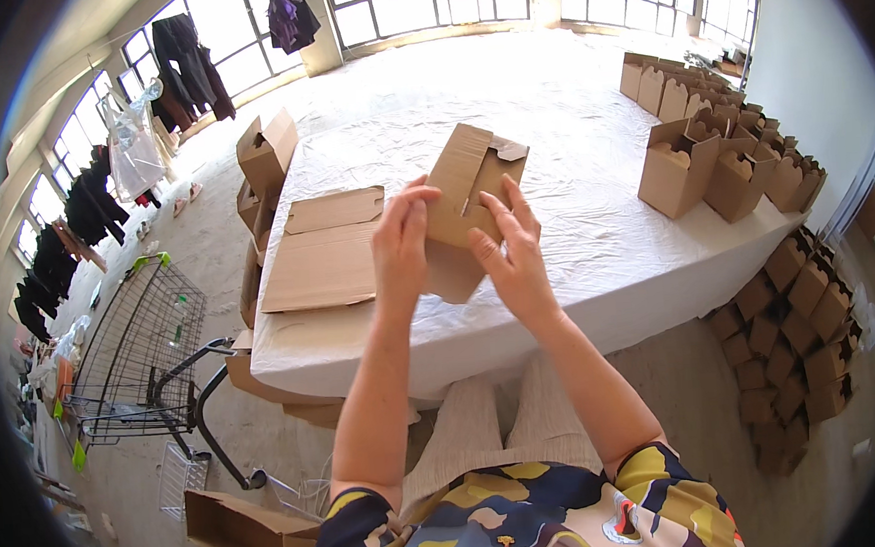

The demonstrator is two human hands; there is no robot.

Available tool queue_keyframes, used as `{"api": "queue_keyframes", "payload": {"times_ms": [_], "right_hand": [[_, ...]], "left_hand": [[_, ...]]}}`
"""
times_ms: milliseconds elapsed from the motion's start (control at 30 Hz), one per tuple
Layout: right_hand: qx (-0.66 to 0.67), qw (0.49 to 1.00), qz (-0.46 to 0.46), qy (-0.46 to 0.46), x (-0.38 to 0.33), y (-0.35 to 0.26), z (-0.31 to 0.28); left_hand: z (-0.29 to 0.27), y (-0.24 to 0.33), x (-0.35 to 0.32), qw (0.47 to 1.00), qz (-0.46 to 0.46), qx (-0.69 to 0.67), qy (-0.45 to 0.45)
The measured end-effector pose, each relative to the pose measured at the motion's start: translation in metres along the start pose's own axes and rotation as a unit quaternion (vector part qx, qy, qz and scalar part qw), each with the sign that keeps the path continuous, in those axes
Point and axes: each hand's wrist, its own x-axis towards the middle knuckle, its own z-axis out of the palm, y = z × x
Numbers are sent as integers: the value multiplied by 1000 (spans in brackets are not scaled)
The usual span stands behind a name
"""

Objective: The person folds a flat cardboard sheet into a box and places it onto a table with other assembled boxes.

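Note:
A small brown cardboard box [458, 172] is held tilted above the white-covered table, with its interlocking flaps facing me. My left hand [405, 225] is closed on its left edge, fingertips against the side. On the other side, my right hand [516, 254] grips the box with its fingers spread over the flaps and the thumb near the slot between them. The underside of the box is hidden. To the left of my hands lies a stack of flat cardboard blanks [321, 253].
Several folded boxes [679, 163] stand at the table's right end, with a pile of more boxes [787, 337] on the floor below. Upright cartons [268, 151] line the left edge. A wire shopping cart [141, 342] and an open carton [248, 531] are at left.

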Motion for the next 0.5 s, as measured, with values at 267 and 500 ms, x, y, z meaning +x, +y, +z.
{"api": "queue_keyframes", "payload": {"times_ms": [267,500], "right_hand": [[-187,977,-87,-50,-18,-40,1],[-214,959,-186,27,1,-17,-5]], "left_hand": [[-38,-51,57,980,-138,-113,-88],[-22,-14,42,974,70,208,48]]}}
